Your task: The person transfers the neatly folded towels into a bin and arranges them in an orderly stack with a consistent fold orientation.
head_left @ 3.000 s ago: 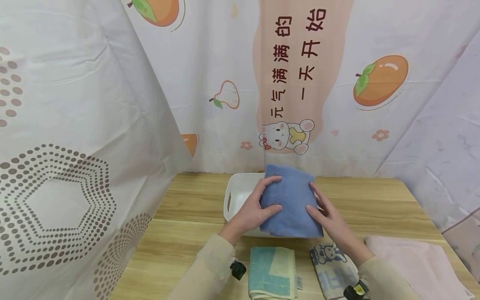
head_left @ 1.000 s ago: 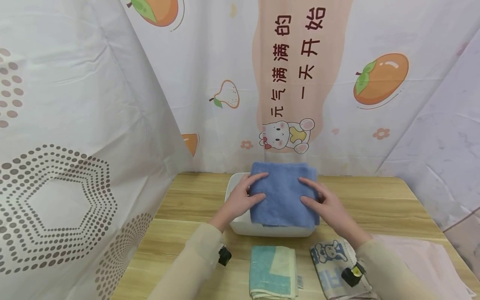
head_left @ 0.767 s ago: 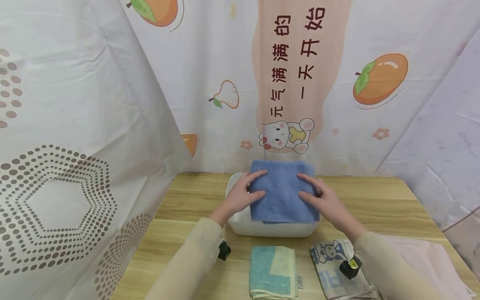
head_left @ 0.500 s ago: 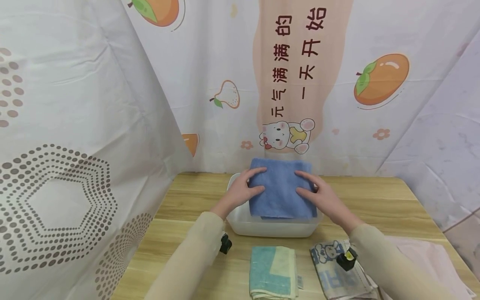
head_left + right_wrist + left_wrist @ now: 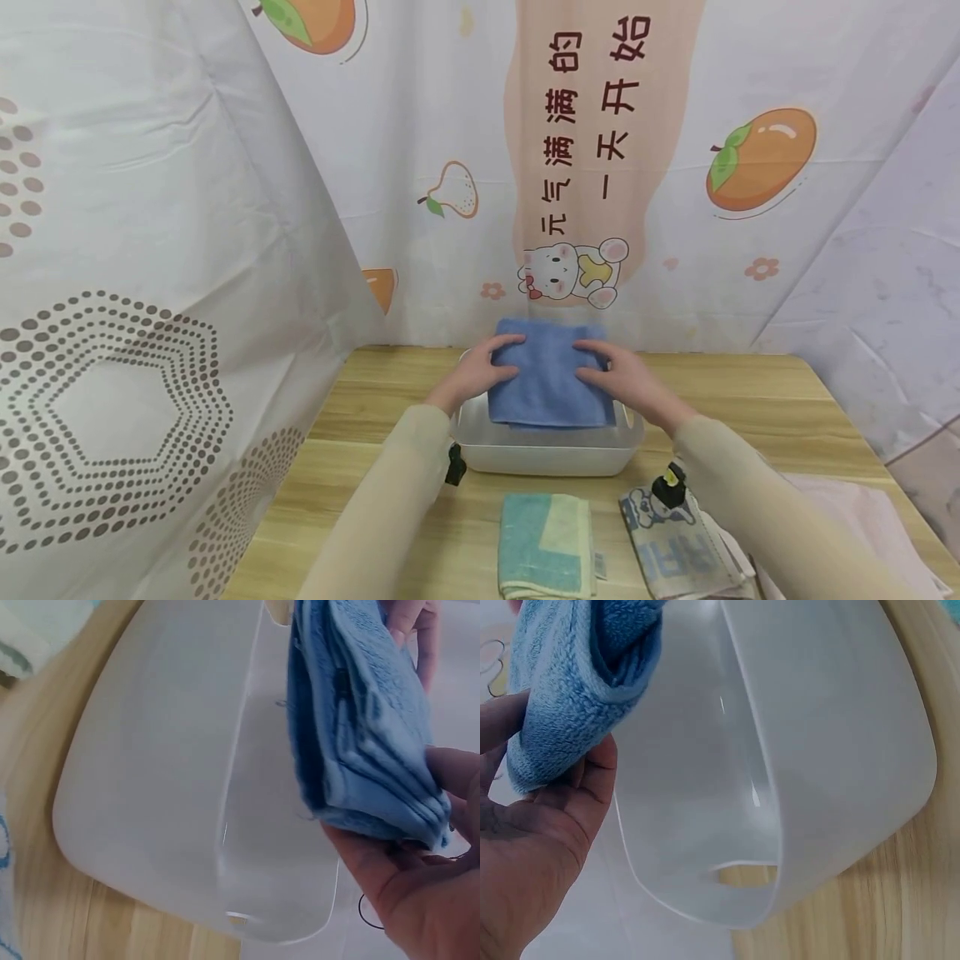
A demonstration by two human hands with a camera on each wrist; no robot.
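Observation:
A folded blue towel (image 5: pixel 550 375) is held between both hands over the white plastic basket (image 5: pixel 547 460). My left hand (image 5: pixel 476 375) grips its left edge, thumb in front and fingers around the side; the left wrist view shows the fingers pinching the thick blue towel (image 5: pixel 577 697). On the opposite edge, my right hand (image 5: pixel 618 379) pinches the stacked layers, which the right wrist view shows as several folds of towel (image 5: pixel 367 742). The basket's inside (image 5: pixel 682 772) shows bare white below the towel in the left wrist view.
In front of the basket lies a folded teal and cream towel (image 5: pixel 543 542). To its right are a folded grey-blue bear-patterned towel (image 5: pixel 682 550) and a pink towel (image 5: pixel 862 517), partly behind the right sleeve. A patterned curtain (image 5: pixel 450 108) hangs behind the wooden table (image 5: pixel 720 392).
Both hands have shifted the blue towel leftward and back, from in front of the basket's front wall to over its opening. More of the basket's front now shows. The other towels stay put.

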